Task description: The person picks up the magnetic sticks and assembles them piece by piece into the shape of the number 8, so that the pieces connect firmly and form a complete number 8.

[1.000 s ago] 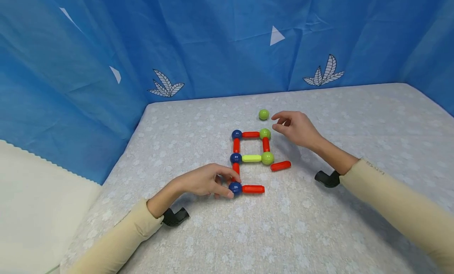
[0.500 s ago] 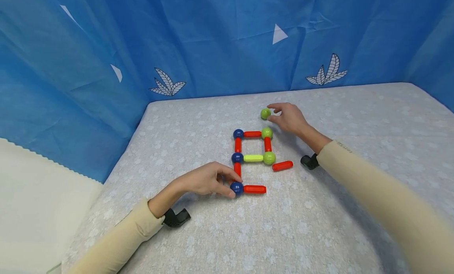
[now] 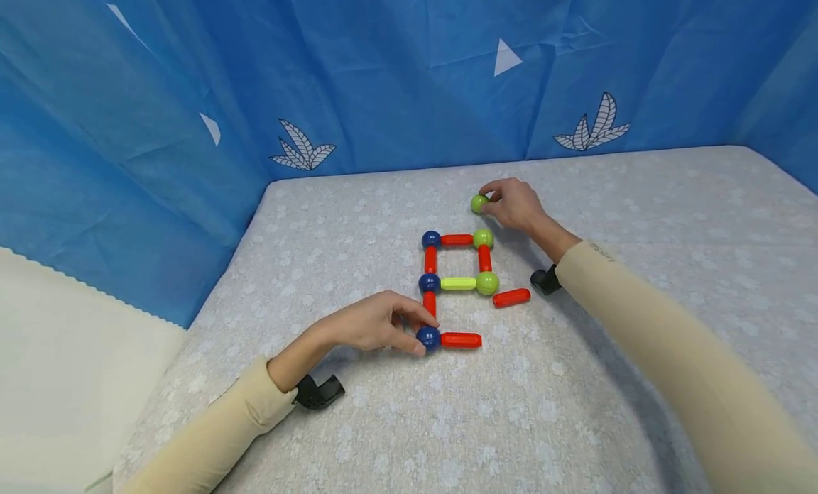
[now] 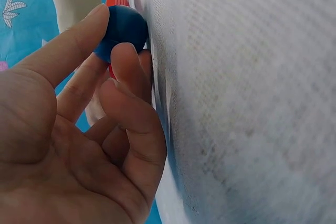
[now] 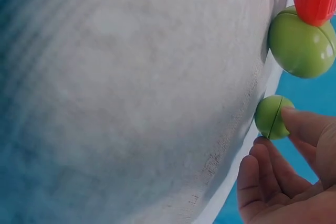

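My left hand (image 3: 377, 322) pinches the nearest blue ball (image 3: 429, 338) between thumb and fingers; the left wrist view shows the same blue ball (image 4: 125, 31) at the fingertips. A red rod (image 3: 461, 340) sticks out to the right from that ball. Beyond it, blue and green balls with red rods and one yellow-green rod (image 3: 458, 283) form a flat square. At the back, my right hand (image 3: 516, 206) has thumb and fingers on a loose green ball (image 3: 478, 204), which rests on the table. In the right wrist view the green ball (image 5: 272, 117) sits between thumb and fingertips.
A separate red rod (image 3: 511, 297) lies right of the square, close to its near green ball (image 3: 488, 282). The table (image 3: 575, 409) has a pale floral cloth. A blue curtain (image 3: 409, 75) hangs behind and to the left.
My right hand has moved left and away from me to the loose green ball, and its fingers have closed on it. The left hand has stayed on the blue ball.
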A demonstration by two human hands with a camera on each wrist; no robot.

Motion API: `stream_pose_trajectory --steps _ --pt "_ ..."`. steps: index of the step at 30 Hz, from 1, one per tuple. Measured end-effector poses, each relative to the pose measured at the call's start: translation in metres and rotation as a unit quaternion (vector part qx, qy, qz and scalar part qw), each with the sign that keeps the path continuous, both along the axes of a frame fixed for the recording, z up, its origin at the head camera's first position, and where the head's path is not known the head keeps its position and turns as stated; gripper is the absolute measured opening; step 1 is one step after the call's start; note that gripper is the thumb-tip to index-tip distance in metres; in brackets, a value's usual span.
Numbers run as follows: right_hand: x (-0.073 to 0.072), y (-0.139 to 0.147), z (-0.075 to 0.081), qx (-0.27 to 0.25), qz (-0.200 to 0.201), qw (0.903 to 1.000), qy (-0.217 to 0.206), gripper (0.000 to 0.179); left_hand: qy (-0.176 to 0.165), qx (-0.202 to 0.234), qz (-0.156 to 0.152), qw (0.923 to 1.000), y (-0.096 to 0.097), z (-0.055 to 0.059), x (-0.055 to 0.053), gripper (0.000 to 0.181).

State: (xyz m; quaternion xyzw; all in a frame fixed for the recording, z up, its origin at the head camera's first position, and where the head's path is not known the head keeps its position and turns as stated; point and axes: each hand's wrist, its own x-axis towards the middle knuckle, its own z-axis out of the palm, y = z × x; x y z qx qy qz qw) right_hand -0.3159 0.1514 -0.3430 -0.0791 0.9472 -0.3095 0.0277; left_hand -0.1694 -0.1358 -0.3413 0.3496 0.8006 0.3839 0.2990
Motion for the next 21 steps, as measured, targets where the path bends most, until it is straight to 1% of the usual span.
stream_pose_trajectory --steps 8,15,21 --pt "-0.0020 -0.0015 -0.0006 0.004 -0.009 0.9999 -0.011 0.035 0.000 0.002 -0.001 1.0000 -0.0003 -0.0015 -0.0006 0.035" --pt "-0.0006 -0.0024 -0.0007 0.009 -0.006 0.9999 -0.003 0.033 -0.002 -0.018 0.015 0.9997 0.0002 -0.0020 0.0013 0.036" --pt "0.0011 -0.0017 0.0011 0.006 -0.005 1.0000 0.001 0.033 -0.005 -0.020 0.015 0.9997 0.0000 -0.0002 0.0013 0.035"
